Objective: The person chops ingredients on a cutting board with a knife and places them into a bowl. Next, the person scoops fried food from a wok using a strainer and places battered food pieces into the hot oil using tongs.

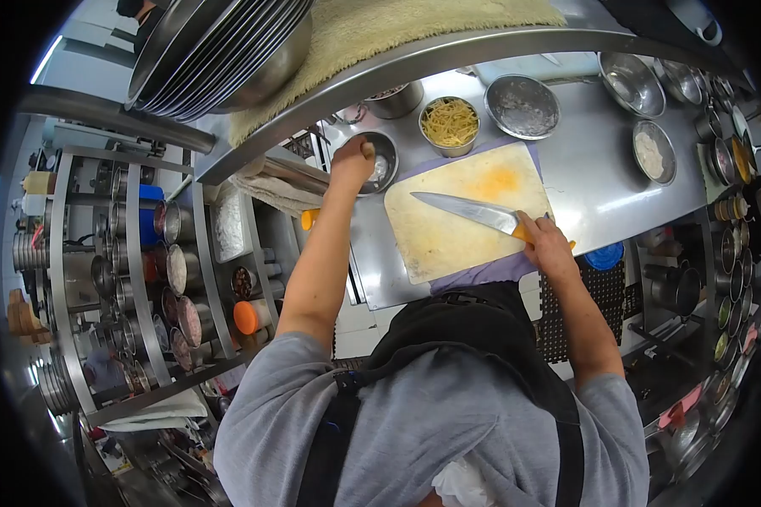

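In the head view a large knife (469, 209) with a yellow handle lies flat over the cutting board (431, 249), its blade pointing left. My right hand (548, 243) is closed around the handle at the board's right edge. My left hand (353, 160) is over the near-left rim of a metal bowl (384, 165), fingers curled around something pale that I cannot make out. A metal container of yellow strips (450, 123) stands behind the board. An orange stain marks the board's upper right, and a purple cloth (482, 275) lies under it.
More metal bowls (522, 106) stand along the back and right of the steel counter (600, 203). A steel shelf edge (397, 51) crosses above the counter's back. Racks of containers (177, 262) fill the left side; a towel (275, 188) hangs near my left forearm.
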Demonstrator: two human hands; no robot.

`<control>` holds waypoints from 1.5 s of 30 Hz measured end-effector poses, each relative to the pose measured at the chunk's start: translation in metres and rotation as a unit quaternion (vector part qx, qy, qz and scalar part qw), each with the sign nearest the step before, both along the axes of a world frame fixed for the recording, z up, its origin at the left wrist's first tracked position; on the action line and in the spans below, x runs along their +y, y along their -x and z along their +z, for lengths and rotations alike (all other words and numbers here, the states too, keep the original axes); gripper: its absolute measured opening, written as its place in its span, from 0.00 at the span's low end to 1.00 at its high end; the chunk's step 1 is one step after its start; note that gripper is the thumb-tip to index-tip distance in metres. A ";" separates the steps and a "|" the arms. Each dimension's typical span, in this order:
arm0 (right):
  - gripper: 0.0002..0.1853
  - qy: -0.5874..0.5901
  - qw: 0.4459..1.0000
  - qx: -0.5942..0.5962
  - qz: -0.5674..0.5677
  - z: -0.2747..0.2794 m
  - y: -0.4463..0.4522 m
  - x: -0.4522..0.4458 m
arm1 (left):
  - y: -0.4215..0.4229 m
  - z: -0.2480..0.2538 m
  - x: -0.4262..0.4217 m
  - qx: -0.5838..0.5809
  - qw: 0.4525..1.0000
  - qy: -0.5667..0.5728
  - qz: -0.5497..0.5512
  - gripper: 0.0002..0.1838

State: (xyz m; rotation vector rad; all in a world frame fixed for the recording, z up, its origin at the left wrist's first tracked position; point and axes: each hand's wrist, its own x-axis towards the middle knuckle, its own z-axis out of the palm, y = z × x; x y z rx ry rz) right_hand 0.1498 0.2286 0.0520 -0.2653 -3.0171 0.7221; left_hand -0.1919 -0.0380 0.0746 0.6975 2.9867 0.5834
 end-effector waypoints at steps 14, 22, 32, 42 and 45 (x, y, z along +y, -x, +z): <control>0.19 0.325 0.925 -0.112 -0.163 0.003 -0.043 -0.060 | -0.171 -0.058 0.021 -0.091 0.949 -0.166 -0.253 0.24; 0.18 0.273 0.946 -0.114 -0.133 0.013 -0.044 -0.060 | -0.193 -0.048 0.024 -0.115 0.969 -0.179 -0.128 0.14; 0.18 0.274 0.938 -0.163 -0.139 0.030 -0.060 -0.067 | -0.187 -0.053 0.029 -0.123 0.953 -0.235 -0.143 0.11; 0.19 0.262 0.950 -0.131 -0.107 0.032 -0.060 -0.067 | -0.180 -0.053 0.032 -0.149 0.961 -0.180 -0.150 0.14; 0.18 0.258 0.950 -0.136 -0.109 0.022 -0.044 -0.071 | -0.182 -0.054 0.033 -0.145 0.957 -0.200 -0.151 0.13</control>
